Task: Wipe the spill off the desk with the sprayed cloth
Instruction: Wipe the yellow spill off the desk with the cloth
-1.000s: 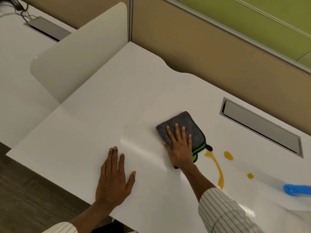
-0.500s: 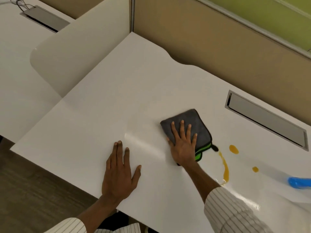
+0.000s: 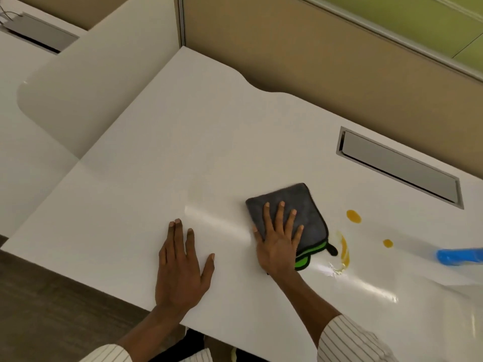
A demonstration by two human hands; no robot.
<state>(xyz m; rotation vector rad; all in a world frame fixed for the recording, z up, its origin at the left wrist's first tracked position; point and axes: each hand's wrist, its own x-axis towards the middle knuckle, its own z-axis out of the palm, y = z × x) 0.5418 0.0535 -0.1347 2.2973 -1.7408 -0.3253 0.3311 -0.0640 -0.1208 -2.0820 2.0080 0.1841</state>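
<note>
A grey cloth [image 3: 295, 199] with green edging lies folded on the white desk [image 3: 183, 152]. My right hand [image 3: 278, 241] presses flat on its near half, fingers spread. Just right of the cloth's black tag runs a thin, smeared yellow streak [image 3: 344, 250] of the spill. Two yellow drops sit further right, a larger one [image 3: 353, 216] and a smaller one [image 3: 387, 243]. My left hand [image 3: 183, 267] rests flat on the bare desk to the left of the cloth, holding nothing.
A blue spray bottle [image 3: 457, 256] lies at the right edge. A grey cable hatch [image 3: 397, 165] is set into the desk behind the spill. A tan partition [image 3: 313, 61] backs the desk and a white divider [image 3: 86, 87] stands at left. The front edge runs just below my left wrist.
My right hand has slid the cloth to the right against the streak's upper end. The streak is now shorter, thinner and paler. My left hand stays flat.
</note>
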